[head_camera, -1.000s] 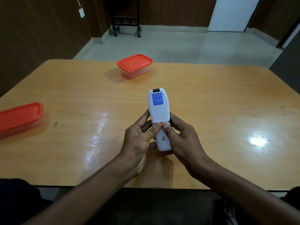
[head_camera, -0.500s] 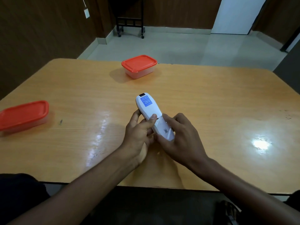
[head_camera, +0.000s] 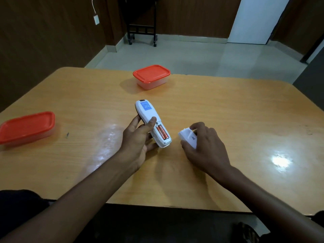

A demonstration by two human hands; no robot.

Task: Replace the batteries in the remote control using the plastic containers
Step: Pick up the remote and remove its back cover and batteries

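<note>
My left hand (head_camera: pixel 138 137) grips the white remote control (head_camera: pixel 149 116) back side up, just above the table, with the thumb across its middle. Its battery bay is uncovered and orange batteries (head_camera: pixel 162 132) lie inside. To the right, my right hand (head_camera: pixel 205 146) holds the white battery cover (head_camera: pixel 187 137) between thumb and fingers, close to the tabletop. Two plastic containers with red lids stand shut: one (head_camera: pixel 151 76) at the far middle of the table, one (head_camera: pixel 26 128) at the left edge.
The wooden table (head_camera: pixel 245 120) is glossy, with a bright light glare at the right. Beyond its far edge lie a tiled floor, a black wheeled stand (head_camera: pixel 142 30) and a white door (head_camera: pixel 257 20). Dark walls stand on the left.
The battery cover has come off the remote. My right hand has carried it away to the right, baring the orange batteries. My left hand keeps hold of the remote.
</note>
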